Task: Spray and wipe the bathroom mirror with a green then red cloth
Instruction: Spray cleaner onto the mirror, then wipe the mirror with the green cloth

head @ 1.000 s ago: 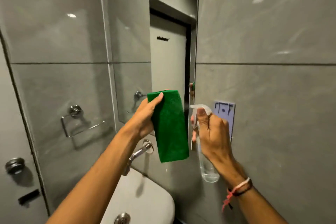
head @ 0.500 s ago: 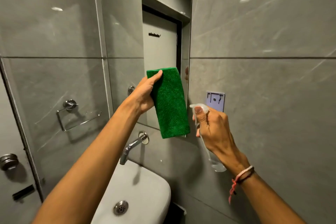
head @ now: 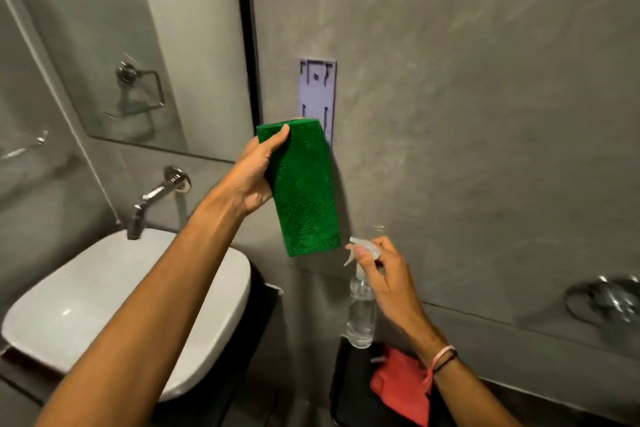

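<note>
My left hand holds a folded green cloth upright in front of the grey wall, just right of the mirror. The cloth is off the glass. Lower right, my right hand grips the head of a clear spray bottle, whose base sits at or just above a dark ledge. A red cloth lies crumpled on that ledge, partly hidden by my right wrist.
A white basin with a chrome tap sits at lower left below the mirror. A lilac wall bracket is fixed behind the green cloth. A chrome fitting sticks out of the wall at far right.
The view has tilted down and to the right. My right hand lowered the spray bottle to the dark ledge. My left hand brought the green cloth off the mirror toward the wall.
</note>
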The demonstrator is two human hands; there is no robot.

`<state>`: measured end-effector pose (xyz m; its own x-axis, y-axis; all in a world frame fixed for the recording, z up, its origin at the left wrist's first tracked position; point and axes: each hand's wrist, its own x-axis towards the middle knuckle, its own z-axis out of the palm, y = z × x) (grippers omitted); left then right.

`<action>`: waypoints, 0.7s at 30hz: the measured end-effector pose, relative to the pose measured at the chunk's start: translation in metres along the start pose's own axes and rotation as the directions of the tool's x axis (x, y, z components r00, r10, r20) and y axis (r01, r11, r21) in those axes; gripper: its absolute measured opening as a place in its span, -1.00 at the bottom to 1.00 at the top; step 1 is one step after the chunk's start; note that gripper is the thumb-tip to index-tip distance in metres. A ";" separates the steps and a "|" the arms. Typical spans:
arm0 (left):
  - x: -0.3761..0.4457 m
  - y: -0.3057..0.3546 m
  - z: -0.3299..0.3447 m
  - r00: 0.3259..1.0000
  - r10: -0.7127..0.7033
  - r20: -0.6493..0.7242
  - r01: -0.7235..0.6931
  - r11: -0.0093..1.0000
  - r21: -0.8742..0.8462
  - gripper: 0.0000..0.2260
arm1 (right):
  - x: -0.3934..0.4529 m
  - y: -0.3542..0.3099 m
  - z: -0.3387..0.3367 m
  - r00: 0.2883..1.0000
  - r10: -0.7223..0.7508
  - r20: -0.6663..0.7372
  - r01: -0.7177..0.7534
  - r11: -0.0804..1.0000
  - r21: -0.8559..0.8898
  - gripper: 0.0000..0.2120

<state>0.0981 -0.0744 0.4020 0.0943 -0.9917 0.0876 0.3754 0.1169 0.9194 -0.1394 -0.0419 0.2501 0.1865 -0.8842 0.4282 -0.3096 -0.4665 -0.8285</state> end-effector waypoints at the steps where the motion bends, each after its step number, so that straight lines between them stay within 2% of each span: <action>1: -0.002 -0.016 0.001 1.000 -0.021 0.019 0.021 1.000 -0.013 -0.80 | -0.011 0.016 0.000 0.999 0.039 0.004 -0.039 0.999 0.004 -0.71; 3: -0.007 -0.046 0.001 0.997 -0.061 0.036 0.062 0.998 -0.026 -0.80 | -0.031 0.050 0.002 0.994 0.101 0.034 -0.099 0.994 -0.044 -0.85; 8: -0.019 -0.097 -0.008 0.989 -0.146 0.033 0.147 0.989 -0.018 -0.72 | -0.058 0.123 0.006 0.946 0.255 0.201 -0.206 0.950 -0.234 -0.85; 11: -0.023 -0.110 -0.012 0.983 -0.178 0.039 0.178 0.984 0.006 -0.71 | -0.066 0.165 0.007 0.905 0.359 0.228 -0.279 0.906 -0.318 -0.92; 13: -0.023 -0.114 -0.013 0.982 -0.186 0.036 0.185 0.983 0.008 -0.71 | -0.066 0.185 0.010 0.865 0.449 0.225 -0.341 0.854 -0.392 -0.79; 16: -0.022 -0.117 -0.015 0.981 -0.194 0.018 0.194 0.981 -0.005 -0.70 | -0.060 0.194 0.014 0.844 0.505 0.182 -0.401 0.819 -0.410 -0.77; 21: -0.017 -0.113 -0.019 0.979 -0.189 -0.080 0.187 0.982 -0.030 -0.75 | -0.045 0.192 0.017 0.822 0.525 0.222 -0.345 0.768 -0.539 -0.73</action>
<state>0.0714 -0.0698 0.2889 0.0953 -0.9883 -0.1189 0.4141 -0.0693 0.9076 -0.1920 -0.0912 0.0653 0.1977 -0.9665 -0.1634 -0.8051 -0.0650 -0.5895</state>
